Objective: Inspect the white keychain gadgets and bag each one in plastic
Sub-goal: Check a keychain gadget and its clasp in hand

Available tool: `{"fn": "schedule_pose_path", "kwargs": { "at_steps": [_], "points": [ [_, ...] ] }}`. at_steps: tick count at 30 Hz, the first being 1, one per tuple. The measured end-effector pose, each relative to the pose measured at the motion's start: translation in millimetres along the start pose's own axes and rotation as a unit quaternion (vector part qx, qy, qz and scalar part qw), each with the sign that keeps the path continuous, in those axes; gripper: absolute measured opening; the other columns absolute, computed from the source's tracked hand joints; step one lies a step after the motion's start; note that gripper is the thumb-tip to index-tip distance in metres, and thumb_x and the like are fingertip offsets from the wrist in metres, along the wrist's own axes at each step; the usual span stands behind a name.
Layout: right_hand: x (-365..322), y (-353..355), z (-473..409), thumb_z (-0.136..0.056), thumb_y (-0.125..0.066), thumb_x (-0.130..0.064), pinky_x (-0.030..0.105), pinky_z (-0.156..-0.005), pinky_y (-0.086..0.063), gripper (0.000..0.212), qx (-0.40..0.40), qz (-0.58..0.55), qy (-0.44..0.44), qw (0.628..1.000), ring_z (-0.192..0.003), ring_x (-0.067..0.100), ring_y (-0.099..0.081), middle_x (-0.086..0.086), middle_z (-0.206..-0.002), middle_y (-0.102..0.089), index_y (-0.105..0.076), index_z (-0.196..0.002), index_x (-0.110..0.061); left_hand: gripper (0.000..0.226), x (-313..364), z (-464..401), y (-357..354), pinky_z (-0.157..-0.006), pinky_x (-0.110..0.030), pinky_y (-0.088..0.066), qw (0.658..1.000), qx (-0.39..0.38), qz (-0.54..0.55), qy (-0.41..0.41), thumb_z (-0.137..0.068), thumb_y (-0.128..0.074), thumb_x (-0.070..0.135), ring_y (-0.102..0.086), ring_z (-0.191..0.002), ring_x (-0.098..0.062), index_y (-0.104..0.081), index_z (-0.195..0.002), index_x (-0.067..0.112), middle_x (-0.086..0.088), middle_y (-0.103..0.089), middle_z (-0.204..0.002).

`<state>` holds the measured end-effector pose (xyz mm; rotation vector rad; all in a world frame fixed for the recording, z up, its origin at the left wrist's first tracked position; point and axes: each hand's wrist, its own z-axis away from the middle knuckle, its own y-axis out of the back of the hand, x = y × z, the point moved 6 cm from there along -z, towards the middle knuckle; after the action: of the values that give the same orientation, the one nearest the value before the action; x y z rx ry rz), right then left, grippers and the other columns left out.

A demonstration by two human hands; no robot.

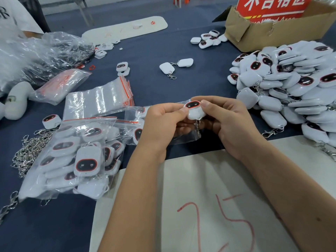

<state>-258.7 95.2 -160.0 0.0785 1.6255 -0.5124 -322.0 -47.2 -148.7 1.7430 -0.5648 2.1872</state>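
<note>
Both hands are up over the near middle of the tabletop (181, 73), sharing 1 white keychain gadget (195, 110). The left hand (160, 122) has its fingers curled, thumb tip pressed on the gadget's left edge. The right hand (231, 120) pinches it from the right, thumb on the top corner, fingers curled underneath. The gadget's dark oval face with the red rim points up toward the camera, and its metal chain (198, 127) dangles down between the palms. A clear plastic bag (183, 137) sits just under the hands; it looks like the left fingers have hold of it too, but can't really tell.

Off to the right there's a big heap of loose gadgets (291, 88), with a cardboard box (272, 31) behind it holding a red sign (272, 8). To the left, a pile of bagged gadgets (78, 157) lies next to a tangle of silver clasps (27, 151). Behind that is a stack of empty zip bags (98, 100) with red seal strips, plus a bigger crumpled plastic bag (45, 57) far left. 2 gadgets linked by their clasps (175, 67) sit mid-table, well apart from everything. Under the forearms is a white sheet (200, 197) with "25" scrawled in red.
</note>
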Motion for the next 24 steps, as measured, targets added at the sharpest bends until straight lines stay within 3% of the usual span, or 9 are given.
{"fn": "schedule_pose_path", "kwargs": {
  "at_steps": [5,10,14,17,20,24],
  "points": [
    [1.4,1.0,0.4,-0.106,-0.058,-0.015,0.045,-0.090,-0.060,0.022,0.019,0.045,0.024,0.999,-0.101,0.030,-0.074,0.011,-0.110,-0.079,-0.075,-0.120,-0.013,0.022,3.9,2.3,-3.2,-0.061,-0.022,-0.057,1.000,-0.005,-0.007,-0.017,-0.098,-0.061,0.002,-0.073,-0.072,-0.020,-0.076,-0.113,0.011,-0.015,-0.078,-0.097],
    [-2.6,-1.2,2.3,-0.097,-0.063,-0.034,0.045,-0.068,-0.054,0.028,0.033,0.055,0.038,0.997,-0.079,0.034,-0.064,0.026,-0.100,-0.073,-0.076,-0.110,-0.012,0.017,2.7,2.4,-4.1,-0.059,-0.020,-0.056,1.000,-0.004,0.031,0.005,-0.098,-0.062,0.004,-0.072,-0.071,-0.016,-0.076,-0.106,0.005,-0.012,-0.078,-0.089],
    [-0.8,-2.0,2.2,-0.094,-0.064,-0.034,0.052,-0.082,-0.058,0.028,0.025,0.043,0.026,0.998,-0.089,0.028,-0.071,0.015,-0.102,-0.078,-0.079,-0.108,-0.014,0.017,1.5,1.8,-4.6,-0.058,-0.019,-0.056,0.997,-0.005,0.066,0.028,-0.100,-0.059,0.004,-0.074,-0.068,-0.014,-0.072,-0.109,-0.001,-0.009,-0.078,-0.083],
    [-2.6,-5.1,3.9,-0.093,-0.070,-0.030,0.041,-0.084,-0.060,0.030,0.008,0.067,0.045,0.997,-0.094,0.020,-0.072,0.014,-0.106,-0.077,-0.074,-0.119,-0.017,0.015,2.1,3.4,-5.0,-0.058,-0.020,-0.057,0.995,0.009,0.092,0.032,-0.099,-0.059,0.002,-0.076,-0.071,-0.019,-0.068,-0.108,-0.006,-0.012,-0.078,-0.082],
    [-4.9,-3.1,5.2,-0.092,-0.077,-0.019,0.026,-0.070,-0.056,0.027,0.027,0.125,0.083,0.988,-0.082,0.011,-0.071,0.006,-0.097,-0.078,-0.070,-0.118,-0.016,0.008,2.1,4.1,-5.4,-0.060,-0.021,-0.059,0.994,0.018,0.108,0.032,-0.099,-0.059,0.000,-0.077,-0.071,-0.021,-0.066,-0.099,-0.004,-0.015,-0.077,-0.079],
    [-3.2,1.5,2.1,-0.105,-0.060,-0.012,0.021,-0.060,-0.048,0.021,0.056,0.124,0.077,0.988,-0.065,0.010,-0.057,-0.007,-0.078,-0.071,-0.073,-0.122,-0.014,0.011,1.0,2.0,-3.2,-0.059,-0.022,-0.058,0.996,0.016,0.080,0.034,-0.101,-0.062,0.008,-0.074,-0.067,-0.020,-0.066,-0.096,0.000,-0.014,-0.077,-0.080]
  ]
}}
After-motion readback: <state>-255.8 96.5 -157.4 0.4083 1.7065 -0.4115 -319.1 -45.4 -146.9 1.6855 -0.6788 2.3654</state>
